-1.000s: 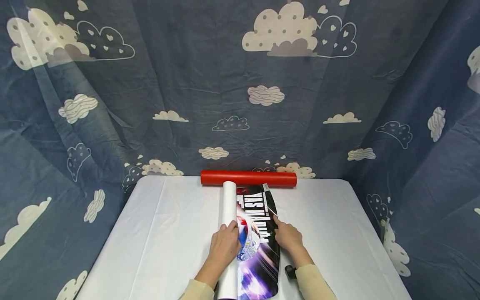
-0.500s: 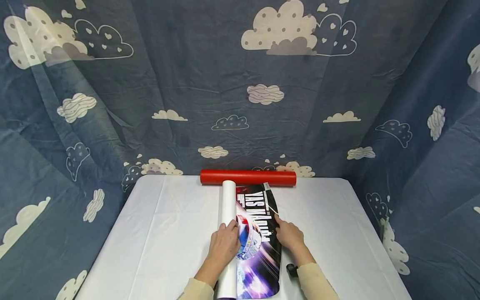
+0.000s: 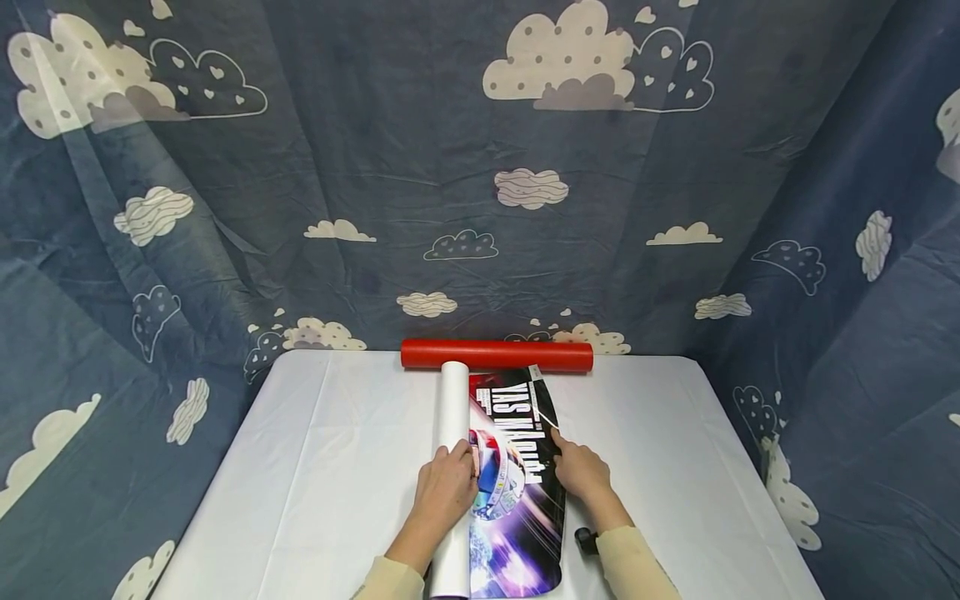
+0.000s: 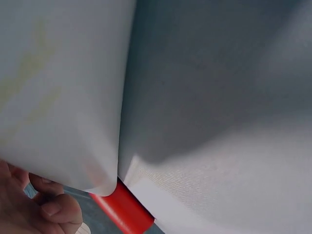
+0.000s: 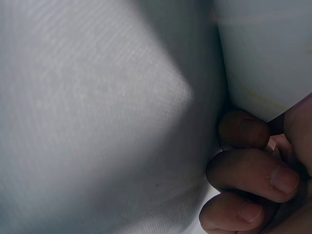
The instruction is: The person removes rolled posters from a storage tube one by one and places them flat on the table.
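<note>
A glossy poster with a dark, purple and red print and white lettering lies partly unrolled in the head view. Its left side is a white roll running away from the person. My left hand lies over the roll, fingers bent round its inner side. Part of that hand shows below the roll's white back in the left wrist view. My right hand pinches the poster's right edge. In the right wrist view its curled fingers sit under the sheet's white back.
A red tube lies across the table's far edge, just behind the poster. White cloth covers the table. A dark blue curtain with cloud prints hangs behind and at both sides. A small black device is at the right wrist.
The left hand and the roll have shifted slightly left. The right hand has moved a little right with the poster's edge, so a slightly wider strip of print shows.
</note>
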Motion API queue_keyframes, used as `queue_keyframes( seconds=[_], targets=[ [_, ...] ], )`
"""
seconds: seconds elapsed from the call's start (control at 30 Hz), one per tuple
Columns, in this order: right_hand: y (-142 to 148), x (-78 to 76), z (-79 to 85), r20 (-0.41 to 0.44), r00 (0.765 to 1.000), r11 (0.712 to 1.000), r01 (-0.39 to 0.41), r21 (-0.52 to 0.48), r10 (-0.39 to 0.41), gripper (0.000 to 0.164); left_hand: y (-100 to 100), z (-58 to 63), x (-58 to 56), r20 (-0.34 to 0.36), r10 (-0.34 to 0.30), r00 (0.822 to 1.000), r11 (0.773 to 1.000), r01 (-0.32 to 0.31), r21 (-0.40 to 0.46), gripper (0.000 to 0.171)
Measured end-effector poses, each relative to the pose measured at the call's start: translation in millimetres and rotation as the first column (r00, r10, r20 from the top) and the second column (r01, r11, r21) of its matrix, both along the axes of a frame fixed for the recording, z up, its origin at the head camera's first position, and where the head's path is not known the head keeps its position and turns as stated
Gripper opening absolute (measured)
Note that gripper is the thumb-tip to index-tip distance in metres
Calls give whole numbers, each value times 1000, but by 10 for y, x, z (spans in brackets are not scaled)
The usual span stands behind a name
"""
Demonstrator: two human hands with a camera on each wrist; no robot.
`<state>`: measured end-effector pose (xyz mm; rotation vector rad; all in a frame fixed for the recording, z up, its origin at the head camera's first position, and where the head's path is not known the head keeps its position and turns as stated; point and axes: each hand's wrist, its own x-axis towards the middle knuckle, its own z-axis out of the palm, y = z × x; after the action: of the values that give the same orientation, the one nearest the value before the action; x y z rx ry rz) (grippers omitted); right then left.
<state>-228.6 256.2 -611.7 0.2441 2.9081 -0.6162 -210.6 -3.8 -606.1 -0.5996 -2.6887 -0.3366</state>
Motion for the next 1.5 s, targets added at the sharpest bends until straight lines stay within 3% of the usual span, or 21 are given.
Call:
queue_keyframes(
  seconds=[0.1,0.37,0.6,0.93,1.5],
  targets=[
    [-2,4,2,5,1000,1000,2,-1,-2,57,-2,-1,4,21,0,1000,1000,0,-7,20],
    [11,2,-4,13,1000,1000,9,-2,-9,57,-4,-20,-3,-21,9,1000,1000,-9,-16,12],
    [35,6,-8,14,1000,1000,12,-4,-12,57,-4,-6,9,46,16,999,1000,-16,-5,24],
    [56,7,12,42,999,999,35,-12,-35,56,-46,-4,7,1,25,1000,1000,-25,12,14],
    [148,17,13,40,998,999,41,-6,-41,56,-89,4,-16,43,39,998,999,-37,-36,14]
  ],
)
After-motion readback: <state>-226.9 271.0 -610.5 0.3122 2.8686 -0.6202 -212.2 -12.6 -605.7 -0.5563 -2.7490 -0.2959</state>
